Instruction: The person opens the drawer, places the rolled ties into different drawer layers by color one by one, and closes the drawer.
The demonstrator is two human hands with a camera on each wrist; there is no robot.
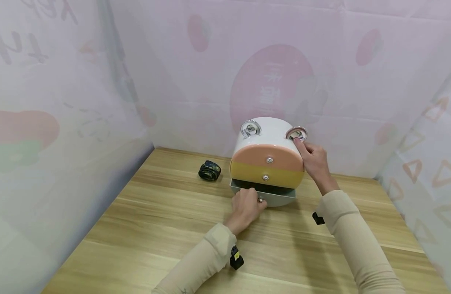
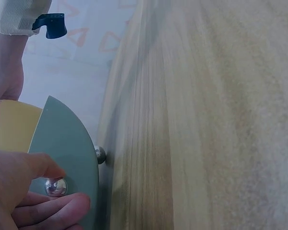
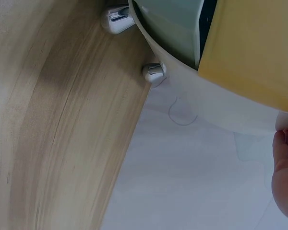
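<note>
Pink printed sheeting is hanging round a pale wooden table [image 1: 166, 228], closing it in on 3 sides. Toward the left, a small dark object [image 1: 209, 170] is lying on the wood near the back wall, well apart from both hands. Right of it, a small rounded drawer chest [image 1: 268, 134] is standing near the back of the table, with a white shell, a peach drawer [image 1: 280, 157] on top, a yellow drawer [image 1: 247, 173] under it and a grey-green bottom drawer [image 1: 284, 199] sitting partly pulled out toward the person. The left hand [image 1: 245, 208] is pinching that bottom drawer's small metal knob [image 2: 55, 186], thumb above and fingers [image 2: 53, 211] curled beneath, so the grip is narrow and closed on the knob. The chest is looking like light, stiff, smooth plastic perched on little chrome feet [image 3: 153, 73], so it is likely sliding easily on the wood; the knob seems the right place to take a drawer, with the shell steadied from the side. Further right, the right hand [image 1: 313, 161] is resting against the chest's upper right side, its fingers lying fairly straight and reaching up to the chrome disc [image 1: 296, 133] on top, pressing rather than clasping.
</note>
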